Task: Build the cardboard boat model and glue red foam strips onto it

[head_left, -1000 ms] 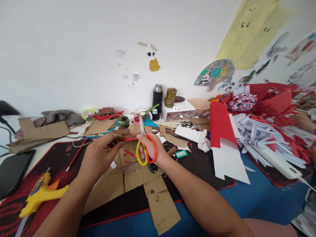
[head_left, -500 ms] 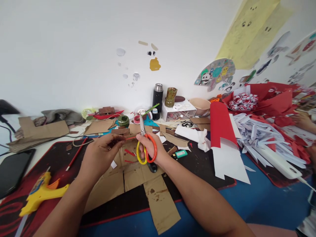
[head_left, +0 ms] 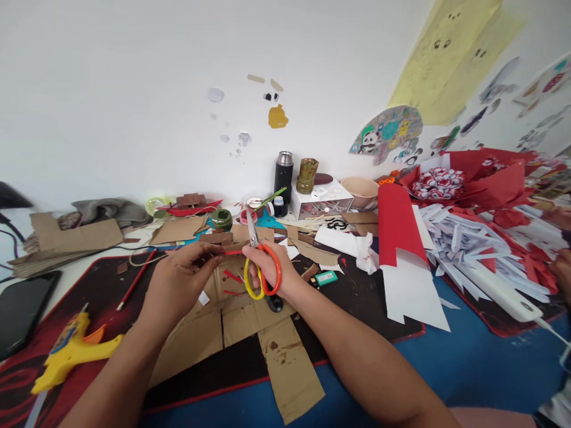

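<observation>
My left hand [head_left: 182, 278] is closed, its fingertips pinching a thin red strip [head_left: 232, 252]. The strip points right, and its far end comes close to my right fingers. In my right hand [head_left: 285, 272] is a pair of scissors [head_left: 252, 233] with one yellow and one orange-red handle loop. Their metal blades point up and away from me, seemingly together. Below both hands lies a brown cardboard sheet [head_left: 244, 324] with several small red scraps [head_left: 232, 275] on it. A black round object [head_left: 275, 304] shows partly under the scissors' handles.
A yellow glue gun [head_left: 74, 356] and a red pencil [head_left: 136, 279] lie left. A teal-and-white piece [head_left: 325, 277], a red-and-white paper sheet [head_left: 395, 232] and piled white strips [head_left: 455, 244] lie right. A black flask [head_left: 284, 178] stands behind. Another person's hand [head_left: 562, 270] shows far right.
The scissors' blades lean slightly more to the left. The red strip lies a little flatter. At far right, the other person's hands have shifted.
</observation>
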{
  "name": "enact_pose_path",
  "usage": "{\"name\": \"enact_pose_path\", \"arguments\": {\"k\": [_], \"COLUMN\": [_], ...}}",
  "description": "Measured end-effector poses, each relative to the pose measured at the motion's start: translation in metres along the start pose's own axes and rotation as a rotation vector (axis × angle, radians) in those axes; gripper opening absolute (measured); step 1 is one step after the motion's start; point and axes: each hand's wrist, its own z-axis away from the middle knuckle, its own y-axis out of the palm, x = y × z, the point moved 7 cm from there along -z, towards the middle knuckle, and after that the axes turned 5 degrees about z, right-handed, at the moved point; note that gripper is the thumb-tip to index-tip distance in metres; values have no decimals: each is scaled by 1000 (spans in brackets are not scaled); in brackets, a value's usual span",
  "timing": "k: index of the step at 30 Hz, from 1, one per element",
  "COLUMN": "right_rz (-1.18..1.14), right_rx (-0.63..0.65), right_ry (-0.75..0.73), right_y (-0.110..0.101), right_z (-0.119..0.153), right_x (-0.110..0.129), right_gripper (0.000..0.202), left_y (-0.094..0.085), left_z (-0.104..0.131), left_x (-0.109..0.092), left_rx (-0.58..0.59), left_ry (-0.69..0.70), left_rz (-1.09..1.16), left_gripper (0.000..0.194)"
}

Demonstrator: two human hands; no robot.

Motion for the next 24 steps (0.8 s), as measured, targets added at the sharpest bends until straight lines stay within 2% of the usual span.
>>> {"name": "enact_pose_path", "arguments": {"k": [5,11,13,18,24], "right_rz": [24,33,29,38,50], "right_rx": [31,21,13,33,31], "right_ry": [4,-8,-15,-12,-9], "right_y": [4,5,5,6,8], "right_z": [3,4,4,6,9], "right_x": [2,4,5,5,8], "right_gripper": [32,25,26,27,21], "left_y": [1,11,15,19,11], "left_z": [-1,-4,-4,-4,-4], "left_x": [7,14,16,19,13], "left_rx": [-24,14,51,89,56], "left_ry": [-85,-267,-322,-350,-277], "left_rz": [83,513,581,591,494], "left_gripper": [31,60,65,50,43]}}
